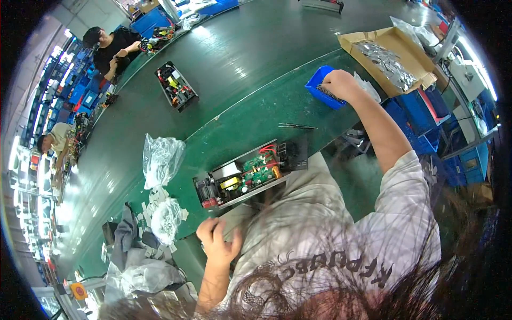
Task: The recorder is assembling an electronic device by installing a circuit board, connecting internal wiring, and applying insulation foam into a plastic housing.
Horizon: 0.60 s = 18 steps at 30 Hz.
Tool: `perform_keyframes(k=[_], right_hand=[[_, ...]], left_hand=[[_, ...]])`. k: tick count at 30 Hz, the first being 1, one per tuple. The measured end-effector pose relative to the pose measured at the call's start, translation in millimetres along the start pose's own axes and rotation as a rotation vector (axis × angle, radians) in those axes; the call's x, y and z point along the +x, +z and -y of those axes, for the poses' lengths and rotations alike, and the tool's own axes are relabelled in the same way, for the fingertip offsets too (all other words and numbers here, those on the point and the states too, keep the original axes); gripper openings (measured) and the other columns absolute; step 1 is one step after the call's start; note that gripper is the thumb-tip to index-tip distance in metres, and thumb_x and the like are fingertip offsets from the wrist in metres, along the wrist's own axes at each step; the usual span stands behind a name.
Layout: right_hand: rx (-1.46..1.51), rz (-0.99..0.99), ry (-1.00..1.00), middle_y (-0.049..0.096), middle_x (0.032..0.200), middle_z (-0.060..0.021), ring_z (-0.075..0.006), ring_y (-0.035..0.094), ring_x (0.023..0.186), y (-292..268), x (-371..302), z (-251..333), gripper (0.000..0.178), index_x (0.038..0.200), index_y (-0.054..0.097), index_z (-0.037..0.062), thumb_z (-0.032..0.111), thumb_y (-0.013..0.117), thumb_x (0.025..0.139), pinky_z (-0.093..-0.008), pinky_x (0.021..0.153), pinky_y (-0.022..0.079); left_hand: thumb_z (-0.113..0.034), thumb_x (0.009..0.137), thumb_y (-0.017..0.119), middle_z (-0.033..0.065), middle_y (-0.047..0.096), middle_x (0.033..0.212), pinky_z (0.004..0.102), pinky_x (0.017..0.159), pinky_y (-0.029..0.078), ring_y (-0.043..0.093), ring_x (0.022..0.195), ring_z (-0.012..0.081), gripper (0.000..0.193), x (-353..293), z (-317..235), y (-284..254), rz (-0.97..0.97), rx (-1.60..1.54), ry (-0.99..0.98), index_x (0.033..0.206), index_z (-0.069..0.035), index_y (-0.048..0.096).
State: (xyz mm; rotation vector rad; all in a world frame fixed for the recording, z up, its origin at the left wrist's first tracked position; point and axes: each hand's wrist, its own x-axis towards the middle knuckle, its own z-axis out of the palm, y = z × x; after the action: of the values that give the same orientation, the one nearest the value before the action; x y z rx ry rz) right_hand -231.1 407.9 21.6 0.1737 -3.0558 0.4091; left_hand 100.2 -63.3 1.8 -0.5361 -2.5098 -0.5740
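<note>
My right hand (pixel 341 84) reaches into a small blue bin (pixel 314 85) of tiny dark metal parts, which look like screws. Its fingers are curled together and their tips are hidden, so what they grip does not show. In front of my body, at the bench edge, lies an open electronic unit (pixel 242 178) in a long metal housing, with a green circuit board, red wires, and a yellow component. Close to the unit's near left corner is my left hand (pixel 216 240), fingers apart, holding nothing.
A cardboard box (pixel 421 58) of silvery metal pieces stands right of the bin. Thin rods (pixel 297 126) lie on the bench. Clear plastic bags (pixel 162 160) are on the left. Another open unit (pixel 176 86) sits on the dark conveyor (pixel 256 48). A co-worker (pixel 114 50) works across it.
</note>
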Motion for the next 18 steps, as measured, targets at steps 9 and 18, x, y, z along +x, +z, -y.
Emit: perform_keyframes(k=[9,18], right_hand=[[0.221,-0.161,0.064,0.072,0.084,-0.0179,-0.0352,0.070,0.084,-11,-12,7,0.028,0.092,0.077,0.0070,0.033,0.069,0.085,-0.0459,0.079,0.054],[0.277,-0.461,-0.123,0.065,0.091,-0.0107,-0.0280,0.067,0.090,1,-19,-13,0.023,0.092,0.076,0.0005,0.022,0.073,0.085,-0.0361,0.082,0.051]], left_hand=[[-0.010,0.071,0.077,0.0050,0.064,0.089,0.0391,0.071,0.050,0.062,0.077,0.0263,0.023,27,-18,19,0.123,-0.160,0.116,0.093,-0.012,0.070],[-0.006,0.074,0.076,0.0068,0.066,0.085,0.0391,0.067,0.048,0.062,0.073,0.0273,0.019,34,-28,19,0.223,-0.239,0.100,0.091,-0.009,0.070]])
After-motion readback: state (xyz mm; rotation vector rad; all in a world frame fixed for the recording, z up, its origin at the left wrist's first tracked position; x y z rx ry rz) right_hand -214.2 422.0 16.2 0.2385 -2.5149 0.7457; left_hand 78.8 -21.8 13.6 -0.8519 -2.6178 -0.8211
